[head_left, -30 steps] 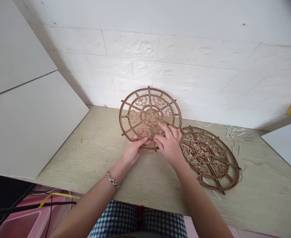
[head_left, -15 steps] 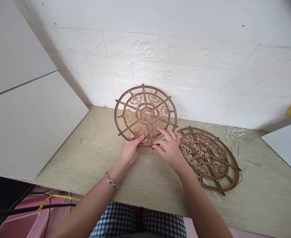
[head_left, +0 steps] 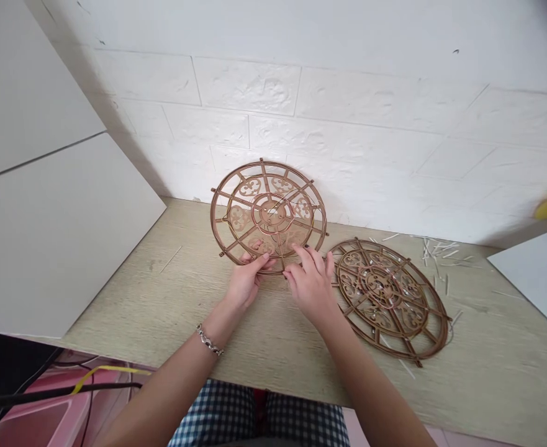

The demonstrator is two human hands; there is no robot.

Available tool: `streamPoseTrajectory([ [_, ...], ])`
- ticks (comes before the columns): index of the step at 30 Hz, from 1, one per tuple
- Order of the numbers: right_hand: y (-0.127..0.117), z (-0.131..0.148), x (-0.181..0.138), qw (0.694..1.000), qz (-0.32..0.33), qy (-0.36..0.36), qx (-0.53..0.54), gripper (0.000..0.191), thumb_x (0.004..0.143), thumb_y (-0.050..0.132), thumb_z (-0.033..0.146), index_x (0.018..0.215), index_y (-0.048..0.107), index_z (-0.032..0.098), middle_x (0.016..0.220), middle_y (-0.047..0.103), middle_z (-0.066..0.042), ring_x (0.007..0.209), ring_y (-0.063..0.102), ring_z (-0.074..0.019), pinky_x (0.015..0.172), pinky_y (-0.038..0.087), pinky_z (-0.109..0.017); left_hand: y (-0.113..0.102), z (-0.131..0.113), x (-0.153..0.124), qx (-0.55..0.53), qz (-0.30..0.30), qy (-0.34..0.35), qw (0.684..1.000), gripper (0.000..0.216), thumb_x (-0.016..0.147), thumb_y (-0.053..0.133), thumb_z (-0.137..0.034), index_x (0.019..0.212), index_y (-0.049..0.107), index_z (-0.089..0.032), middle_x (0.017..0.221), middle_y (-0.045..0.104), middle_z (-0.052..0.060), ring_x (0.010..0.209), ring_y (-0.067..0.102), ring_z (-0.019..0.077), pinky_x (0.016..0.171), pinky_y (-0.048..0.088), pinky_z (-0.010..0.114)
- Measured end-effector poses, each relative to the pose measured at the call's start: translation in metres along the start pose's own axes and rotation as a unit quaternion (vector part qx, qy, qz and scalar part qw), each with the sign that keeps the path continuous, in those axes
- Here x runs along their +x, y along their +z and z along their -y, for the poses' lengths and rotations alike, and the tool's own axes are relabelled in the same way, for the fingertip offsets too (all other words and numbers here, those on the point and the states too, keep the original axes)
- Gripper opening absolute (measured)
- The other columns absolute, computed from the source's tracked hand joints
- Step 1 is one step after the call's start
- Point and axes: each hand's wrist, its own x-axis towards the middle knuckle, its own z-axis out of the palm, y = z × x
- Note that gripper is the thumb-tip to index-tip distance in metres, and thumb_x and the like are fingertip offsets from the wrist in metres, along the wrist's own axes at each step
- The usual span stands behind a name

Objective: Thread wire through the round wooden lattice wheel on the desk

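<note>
A round brown openwork frame (head_left: pixel 271 217), with spokes, scroll cut-outs and thin wires running round its rings, is held tilted up in front of the wall. My left hand (head_left: pixel 249 276) grips its bottom rim, thumb in front and fingers behind. At the lower right of the same rim, my right hand (head_left: pixel 311 282) is closed, with thumb and fingers on the edge by a small tab. Whether a wire lies between those fingertips I cannot make out. A second, similar round frame (head_left: pixel 381 285) lies on the table just right of my right hand.
Several white strips (head_left: pixel 436 250) are scattered at the back right of the wooden table (head_left: pixel 161 304). White panels (head_left: pixel 91 236) flank both sides, and a white brick-pattern wall (head_left: pixel 357 143) rises behind. Below the left edge are a pink bin (head_left: pixel 45 416) and dark cables.
The held frame has shifted slightly left and turned a little. My right hand has moved left along with it, its fingers drawn closer together. My left hand keeps its grip.
</note>
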Motion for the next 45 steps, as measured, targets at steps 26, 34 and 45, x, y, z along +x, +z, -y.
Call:
streamPoseTrajectory([
  [26,-0.026,-0.090,0.017,0.471,-0.013,0.533,0.703,0.026,0.081,0.055,0.045,0.075,0.056,0.020,0.067,0.064,0.000,0.066,0.065,-0.0169,0.057,0.056,-0.029,-0.008,-0.004,0.000,0.050,0.087,-0.148,0.984,0.026,0.067,0.075,-0.005,0.090,0.067,-0.013,0.073,0.072,0.004,0.061,0.069,0.0156,0.047,0.052,0.017],
  [34,-0.026,-0.087,0.014,0.455,-0.002,0.558,0.694,0.017,0.080,0.062,0.035,0.087,0.066,0.020,0.060,0.065,0.002,0.049,0.060,-0.0127,0.044,0.051,-0.022,-0.012,-0.008,0.001,0.077,0.115,-0.168,0.976,0.021,0.063,0.078,-0.008,0.079,0.065,-0.012,0.068,0.070,0.005,0.061,0.069,0.0156,0.049,0.049,0.018],
  [45,-0.020,-0.061,0.019,0.448,-0.044,0.528,0.720,0.024,0.079,0.062,0.033,0.099,0.066,0.019,0.096,0.072,-0.004,0.068,0.068,-0.0144,0.040,0.048,-0.017,-0.010,0.004,-0.007,0.029,0.119,-0.001,0.992,0.075,0.064,0.050,-0.077,0.100,0.067,-0.013,0.079,0.071,0.012,0.067,0.066,0.0241,0.055,0.046,0.030],
])
